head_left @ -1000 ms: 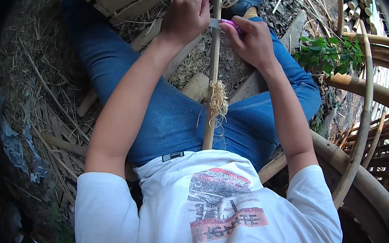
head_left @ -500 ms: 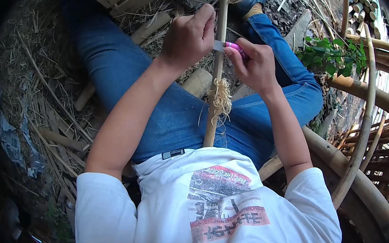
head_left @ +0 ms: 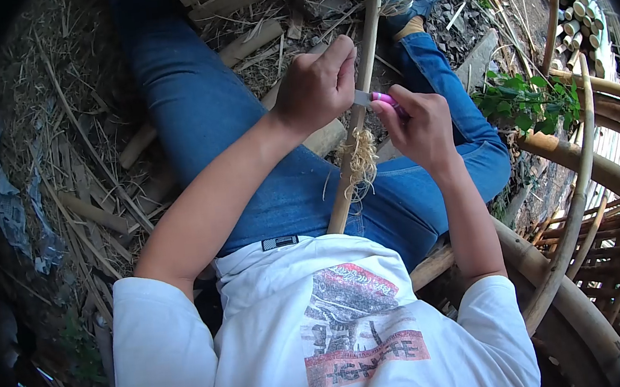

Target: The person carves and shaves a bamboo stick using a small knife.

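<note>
The pink handle of a knife (head_left: pixel 386 100) is gripped firmly in the right hand (head_left: pixel 424 127), and its blade is laid across a long stick (head_left: pixel 369 47). The left hand (head_left: pixel 318 87) is curled into a loose fist just beside the blade and stick; whether anything is held inside cannot be told. The stick is slanted between the spread legs in blue jeans (head_left: pixel 193 92), its near end set by the hem of a white shirt (head_left: pixel 170 340). Below the blade, curled shavings (head_left: pixel 362 164) are bunched on it. Farther right, green leaves (head_left: pixel 531 100) and stacked bamboo poles (head_left: pixel 575 30) are seen.
</note>
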A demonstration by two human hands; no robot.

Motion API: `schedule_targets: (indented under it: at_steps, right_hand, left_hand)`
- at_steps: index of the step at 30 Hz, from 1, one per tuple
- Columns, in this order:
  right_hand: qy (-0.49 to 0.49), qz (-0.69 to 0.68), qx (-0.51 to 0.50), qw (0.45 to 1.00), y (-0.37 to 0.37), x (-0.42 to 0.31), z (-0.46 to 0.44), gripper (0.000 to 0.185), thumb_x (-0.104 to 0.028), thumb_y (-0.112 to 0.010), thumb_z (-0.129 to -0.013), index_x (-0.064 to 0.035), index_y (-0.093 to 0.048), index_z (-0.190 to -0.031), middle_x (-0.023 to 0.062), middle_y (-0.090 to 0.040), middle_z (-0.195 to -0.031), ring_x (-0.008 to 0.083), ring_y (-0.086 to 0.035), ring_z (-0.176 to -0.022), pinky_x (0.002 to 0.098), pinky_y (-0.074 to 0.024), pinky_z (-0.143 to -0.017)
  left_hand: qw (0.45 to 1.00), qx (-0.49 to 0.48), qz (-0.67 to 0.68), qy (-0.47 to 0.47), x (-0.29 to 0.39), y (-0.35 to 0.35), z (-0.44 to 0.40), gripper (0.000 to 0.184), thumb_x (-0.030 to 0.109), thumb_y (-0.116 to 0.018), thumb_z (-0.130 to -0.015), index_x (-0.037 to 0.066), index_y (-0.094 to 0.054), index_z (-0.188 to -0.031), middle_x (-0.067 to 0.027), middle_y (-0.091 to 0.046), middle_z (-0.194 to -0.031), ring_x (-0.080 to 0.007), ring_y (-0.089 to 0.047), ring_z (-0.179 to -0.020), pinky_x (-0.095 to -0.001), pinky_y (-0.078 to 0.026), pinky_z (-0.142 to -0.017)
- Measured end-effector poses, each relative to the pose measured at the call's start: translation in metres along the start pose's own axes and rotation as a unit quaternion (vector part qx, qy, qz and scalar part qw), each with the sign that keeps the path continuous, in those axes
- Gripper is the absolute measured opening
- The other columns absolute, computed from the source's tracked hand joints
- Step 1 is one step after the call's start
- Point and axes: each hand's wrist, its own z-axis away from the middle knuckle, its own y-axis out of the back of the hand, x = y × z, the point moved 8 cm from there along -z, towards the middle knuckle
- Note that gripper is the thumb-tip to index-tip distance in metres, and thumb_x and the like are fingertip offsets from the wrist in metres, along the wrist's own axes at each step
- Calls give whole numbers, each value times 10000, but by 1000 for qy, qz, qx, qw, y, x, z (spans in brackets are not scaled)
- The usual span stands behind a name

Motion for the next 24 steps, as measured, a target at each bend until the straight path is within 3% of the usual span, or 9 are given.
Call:
schedule_targets:
  at_steps: [8,11,14,15,18,21,24]
  right_hand:
    - [37,110,62,991,26,10,-50,347,-413,-716,-931,-113,-656,-767,110,-565,-551,336,-592,-511,434,-436,-485]
    - [40,133,42,989,29,18,-74,339,-451,-688,-941,-133,-717,-828,108,-623,-596,343,-648,-577,440,-502,-535]
    - [45,169,12,984,29,21,-98,344,-483,-658,-949,-162,-781,-934,109,-672,-646,347,-689,-640,449,-552,-590]
    - [63,182,10,981,30,18,-105,349,-485,-655,-950,-162,-785,-945,110,-674,-647,346,-691,-643,451,-555,-592]
    - [87,209,-9,974,32,15,-112,361,-489,-650,-953,-157,-791,-957,110,-675,-645,345,-694,-645,459,-558,-590]
    - [87,195,-17,977,29,16,-106,370,-491,-649,-953,-148,-783,-924,110,-669,-633,343,-692,-635,462,-556,-579]
    - [80,188,-25,979,25,12,-95,375,-491,-653,-952,-141,-761,-873,113,-655,-612,342,-685,-612,458,-548,-558]
  left_hand:
    - [998,51,-28,17,-31,-12,-51,183,59,-623,-954,48,-505,-814,-122,-527,-578,-321,-639,-538,-403,-431,-485]
    - [997,77,-11,22,-43,-14,-64,207,55,-623,-949,47,-498,-784,-116,-508,-568,-316,-607,-514,-411,-416,-487]
    - [994,75,-31,76,-61,-14,-74,185,106,-513,-1022,3,-482,-872,-234,-500,-639,-440,-575,-584,-424,-401,-500]
    - [991,61,-14,117,-77,-19,-73,215,138,-495,-1032,7,-475,-863,-229,-491,-654,-458,-541,-596,-416,-384,-512]
    - [984,164,-28,60,-77,-20,-65,210,127,-505,-1026,9,-474,-856,-220,-472,-634,-457,-514,-569,-422,-371,-505]
    - [985,148,-51,73,-74,-23,-61,203,121,-514,-1020,9,-479,-853,-212,-516,-650,-420,-577,-573,-434,-414,-500]
    - [986,131,-9,99,-74,-20,-52,83,50,-595,-911,55,-559,-836,-160,-603,-606,-387,-657,-593,-478,-488,-525]
